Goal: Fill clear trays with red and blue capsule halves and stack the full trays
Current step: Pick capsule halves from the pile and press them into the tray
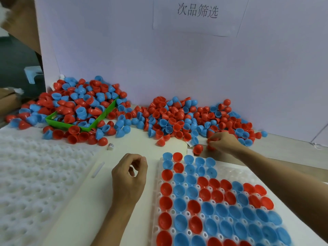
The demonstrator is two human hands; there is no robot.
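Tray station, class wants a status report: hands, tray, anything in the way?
Left hand loosely curled, empty. Right hand pinching red halves at the pile. Clear tray part filled, far right pockets open. Nothing blocking it.

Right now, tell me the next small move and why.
Probably lift the right hand, whose fingers grip red capsule halves at the pile's edge, and carry them to the clear tray. Its far right pockets look unfilled, while the left hand hovers beside the tray holding nothing.
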